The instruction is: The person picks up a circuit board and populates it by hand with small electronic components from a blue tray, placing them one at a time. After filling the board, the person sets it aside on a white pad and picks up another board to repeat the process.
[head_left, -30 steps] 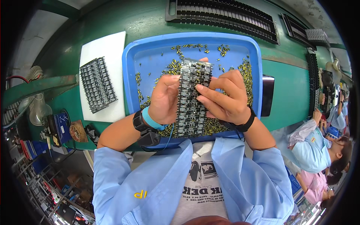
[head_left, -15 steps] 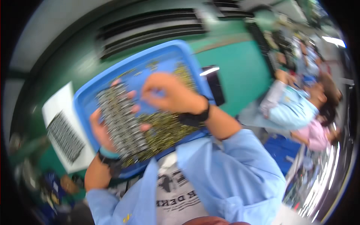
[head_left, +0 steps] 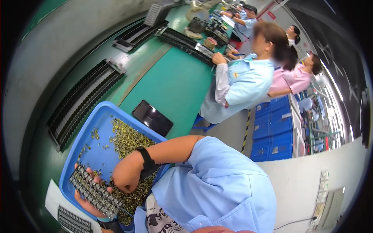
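- Green desk (head_left: 175, 83); blue tray (head_left: 99, 116) overhangs its near edge.
- Left hand (head_left: 87, 200) fingers grip the black fixture (head_left: 95, 192); tilted, pins may spill.
- Right hand (head_left: 126, 174) fingers curled onto brass pins (head_left: 126, 139); could scatter them.

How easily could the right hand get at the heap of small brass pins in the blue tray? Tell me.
Probably yes. The right hand hangs right over the brass pins inside the blue tray, with nothing between. The left hand holds the black grid fixture off to the side.
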### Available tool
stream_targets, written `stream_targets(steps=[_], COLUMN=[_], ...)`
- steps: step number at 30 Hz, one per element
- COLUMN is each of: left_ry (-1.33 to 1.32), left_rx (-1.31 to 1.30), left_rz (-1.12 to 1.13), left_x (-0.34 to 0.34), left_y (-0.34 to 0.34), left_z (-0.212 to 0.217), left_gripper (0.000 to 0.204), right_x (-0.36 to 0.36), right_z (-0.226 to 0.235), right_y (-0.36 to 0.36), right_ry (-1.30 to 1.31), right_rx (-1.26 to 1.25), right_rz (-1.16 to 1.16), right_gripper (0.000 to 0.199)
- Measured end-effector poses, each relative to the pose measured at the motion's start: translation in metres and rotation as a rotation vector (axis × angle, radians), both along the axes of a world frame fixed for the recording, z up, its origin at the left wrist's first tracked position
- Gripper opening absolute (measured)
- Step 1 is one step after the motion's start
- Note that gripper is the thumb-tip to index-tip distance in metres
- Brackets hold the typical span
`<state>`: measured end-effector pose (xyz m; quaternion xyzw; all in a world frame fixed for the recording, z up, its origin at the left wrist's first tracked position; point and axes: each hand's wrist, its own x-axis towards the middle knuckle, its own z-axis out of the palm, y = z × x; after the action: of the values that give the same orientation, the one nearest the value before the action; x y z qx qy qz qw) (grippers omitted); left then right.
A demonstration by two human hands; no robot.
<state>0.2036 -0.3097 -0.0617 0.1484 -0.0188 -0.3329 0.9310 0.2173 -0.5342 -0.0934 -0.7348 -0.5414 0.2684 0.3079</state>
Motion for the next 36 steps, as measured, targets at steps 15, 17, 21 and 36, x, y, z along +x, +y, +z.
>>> stream_targets(steps=[15, 17, 21, 36], left_ry=[0.038, 0.023, 0.03, 0.105], left_rx=[0.024, 0.054, 0.077, 0.234], left_rz=[0.061, 0.077, 0.109, 0.137], left_x=[0.002, 0.003, -0.001, -0.005], left_y=[-0.002, -0.002, -0.008, 0.006], left_z=[-0.001, 0.0, 0.002, 0.008], left_gripper=[0.072, 0.071, 0.07, 0.07], right_x=[0.022, 0.023, 0.023, 0.036], right_z=[0.013, 0.016, 0.023, 0.027], right_y=[-0.014, -0.01, -0.018, -0.006], right_ry=[0.371, 0.581, 0.574, 0.806], right_rx=[0.304, 0.326, 0.351, 0.849], right_rz=[-0.284, -0.315, -0.362, -0.719], right_gripper=[0.015, 0.014, 0.014, 0.014])
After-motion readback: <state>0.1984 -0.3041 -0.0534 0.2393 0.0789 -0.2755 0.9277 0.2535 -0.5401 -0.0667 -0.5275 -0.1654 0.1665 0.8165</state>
